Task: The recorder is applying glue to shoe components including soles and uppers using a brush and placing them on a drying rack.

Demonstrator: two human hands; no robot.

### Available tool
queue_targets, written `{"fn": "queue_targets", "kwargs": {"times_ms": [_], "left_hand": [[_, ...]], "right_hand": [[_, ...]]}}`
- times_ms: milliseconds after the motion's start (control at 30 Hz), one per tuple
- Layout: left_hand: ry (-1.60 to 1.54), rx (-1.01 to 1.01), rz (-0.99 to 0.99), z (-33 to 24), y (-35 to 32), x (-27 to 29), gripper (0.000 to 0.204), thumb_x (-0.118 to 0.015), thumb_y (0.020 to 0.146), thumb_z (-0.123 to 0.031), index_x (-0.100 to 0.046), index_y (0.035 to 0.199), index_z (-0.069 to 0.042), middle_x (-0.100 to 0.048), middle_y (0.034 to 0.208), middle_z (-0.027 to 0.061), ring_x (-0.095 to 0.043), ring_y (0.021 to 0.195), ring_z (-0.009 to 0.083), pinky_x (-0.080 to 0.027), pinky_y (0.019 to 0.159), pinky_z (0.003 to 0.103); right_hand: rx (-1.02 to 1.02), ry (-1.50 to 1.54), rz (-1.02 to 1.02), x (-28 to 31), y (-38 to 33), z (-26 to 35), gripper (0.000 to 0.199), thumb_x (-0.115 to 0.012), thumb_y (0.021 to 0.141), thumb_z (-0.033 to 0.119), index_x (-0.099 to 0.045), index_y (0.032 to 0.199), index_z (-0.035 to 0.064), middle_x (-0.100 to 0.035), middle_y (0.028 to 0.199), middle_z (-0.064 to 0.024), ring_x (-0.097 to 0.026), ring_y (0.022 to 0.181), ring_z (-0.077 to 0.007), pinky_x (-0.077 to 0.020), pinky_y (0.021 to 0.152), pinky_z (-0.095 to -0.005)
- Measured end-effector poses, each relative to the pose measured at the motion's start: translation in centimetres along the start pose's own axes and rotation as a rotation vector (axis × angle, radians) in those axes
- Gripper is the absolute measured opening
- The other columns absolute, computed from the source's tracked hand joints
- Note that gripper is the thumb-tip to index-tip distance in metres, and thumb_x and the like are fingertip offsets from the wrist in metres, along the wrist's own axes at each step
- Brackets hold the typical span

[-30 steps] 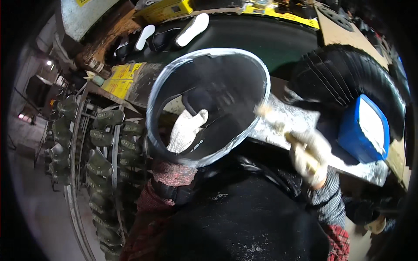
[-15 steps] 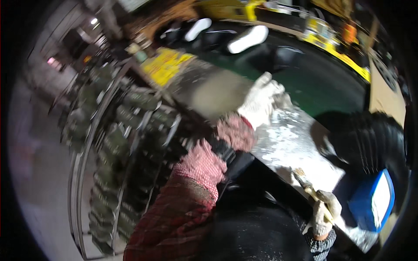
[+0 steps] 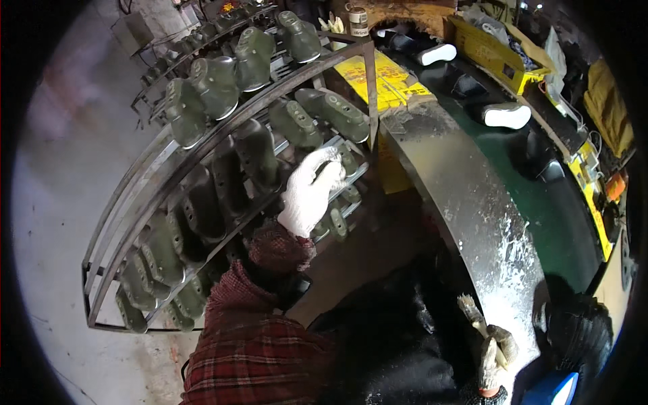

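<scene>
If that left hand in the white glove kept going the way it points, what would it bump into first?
Most likely the dark green shoe lasts on the metal rack: the left hand already reaches among them, though depth is hard to judge.

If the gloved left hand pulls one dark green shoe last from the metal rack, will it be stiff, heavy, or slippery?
The shoe last looks moulded and solid, so probably rigid and rather heavy for its size. Its surface shines, so it may slip a little, though the left hand wears a knit glove. On the rack its rounded shape may rock.
</scene>
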State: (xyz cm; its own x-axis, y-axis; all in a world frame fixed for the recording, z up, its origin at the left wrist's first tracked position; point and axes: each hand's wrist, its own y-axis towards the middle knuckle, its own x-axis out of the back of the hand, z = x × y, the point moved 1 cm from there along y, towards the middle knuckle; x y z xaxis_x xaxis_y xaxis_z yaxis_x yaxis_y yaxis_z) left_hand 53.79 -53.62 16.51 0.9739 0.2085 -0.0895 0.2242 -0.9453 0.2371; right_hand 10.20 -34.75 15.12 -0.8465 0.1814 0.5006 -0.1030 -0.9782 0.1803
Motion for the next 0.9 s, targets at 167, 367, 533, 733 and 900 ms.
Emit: {"fn": "queue_targets", "kwargs": {"times_ms": [167,367,533,733,900], "left_hand": [[0.872,-0.713,-0.447,-2.6,1.1,0.7,0.044,-0.066,0.086,-0.003,-0.052,0.127,-0.002,-0.057,0.123,0.0144,-0.059,0.109,0.0265,-0.046,0.098,0.035],[0.668,0.047,-0.901,-2.4,1.7,7.8,0.07,-0.071,0.08,-0.027,-0.041,0.141,-0.008,-0.053,0.13,0.0187,-0.053,0.119,0.0301,-0.045,0.097,0.034],[-0.44,0.124,-0.278,-0.5,-0.6,12.2,0.065,-0.064,0.083,-0.03,-0.043,0.139,-0.003,-0.054,0.133,0.0149,-0.054,0.119,0.0292,-0.041,0.1,0.039],[-0.421,0.083,-0.586,-5.0,-10.8,5.2,0.069,-0.056,0.082,-0.042,-0.045,0.134,0.002,-0.055,0.126,0.0172,-0.059,0.108,0.0314,-0.046,0.096,0.048],[-1.033,0.343,0.504,-1.4,-9.1,-2.0,0.092,-0.049,0.082,-0.06,-0.026,0.144,0.003,-0.042,0.135,0.0272,-0.051,0.112,0.0433,-0.046,0.082,0.058]], "right_hand": [[-0.253,-0.015,-0.144,1.8,-1.7,-0.7,0.03,-0.061,0.091,0.025,-0.062,0.102,-0.0036,-0.066,0.095,-0.0118,-0.06,0.089,-0.0187,-0.0474,0.082,-0.0318],[-0.311,0.079,-0.152,3.4,-3.5,-4.3,0.031,-0.058,0.093,0.022,-0.051,0.117,0.005,-0.065,0.098,-0.0105,-0.062,0.087,-0.0186,-0.0499,0.078,-0.0295],[-0.322,-0.063,0.046,3.6,-3.5,-1.6,0.043,-0.057,0.094,0.023,-0.039,0.133,0.0138,-0.064,0.107,-0.0119,-0.063,0.092,-0.0207,-0.051,0.082,-0.0307],[-0.005,-0.337,-0.163,4.3,-2.9,2.3,0.018,-0.061,0.088,0.009,-0.063,0.103,-0.0009,-0.065,0.084,-0.0065,-0.059,0.074,-0.0131,-0.0469,0.066,-0.0273],[0.034,-0.332,-0.881,13.4,-6.9,2.9,0.022,-0.054,0.095,0.011,-0.062,0.109,-0.0053,-0.063,0.095,-0.0085,-0.058,0.076,-0.0133,-0.0473,0.069,-0.0256]]}}
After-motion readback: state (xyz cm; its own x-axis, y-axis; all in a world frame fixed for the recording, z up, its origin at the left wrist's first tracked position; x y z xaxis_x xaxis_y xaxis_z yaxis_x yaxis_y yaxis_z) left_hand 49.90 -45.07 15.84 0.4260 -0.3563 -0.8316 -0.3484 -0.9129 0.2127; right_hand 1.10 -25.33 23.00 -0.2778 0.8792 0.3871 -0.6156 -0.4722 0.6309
